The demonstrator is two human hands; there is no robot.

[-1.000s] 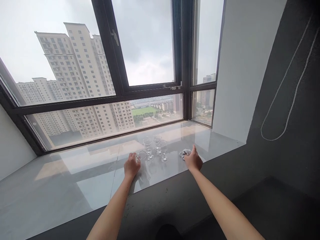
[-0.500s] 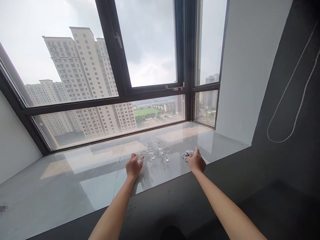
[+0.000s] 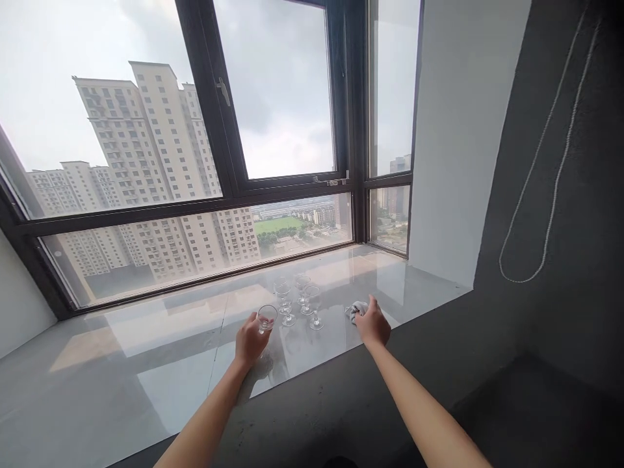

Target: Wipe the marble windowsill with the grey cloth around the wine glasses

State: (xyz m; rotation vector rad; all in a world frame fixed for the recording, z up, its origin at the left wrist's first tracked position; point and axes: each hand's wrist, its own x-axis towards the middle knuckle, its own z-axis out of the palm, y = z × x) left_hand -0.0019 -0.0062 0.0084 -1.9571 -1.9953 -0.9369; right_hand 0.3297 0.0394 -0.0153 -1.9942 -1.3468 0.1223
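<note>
My left hand [image 3: 249,339] grips a small clear stemmed glass [image 3: 266,318] and holds it a little above the glossy window sill [image 3: 146,351]. Just to its right stand three more clear stemmed glasses [image 3: 298,300] in a tight group on the sill. My right hand [image 3: 373,324] rests on a small grey cloth [image 3: 355,309] that lies on the sill to the right of the glasses; only the cloth's far edge shows past my fingers.
A wide window with dark frames [image 3: 229,195] runs behind the sill, with tall buildings outside. A white wall [image 3: 458,143] closes the sill on the right, then a dark wall with a looped bead cord [image 3: 541,214]. A dark ledge [image 3: 341,396] lies below the sill's front edge.
My left hand has closed on the nearest glass and lifted it off the sill. My right hand has stayed on the cloth. The view has shifted slightly.
</note>
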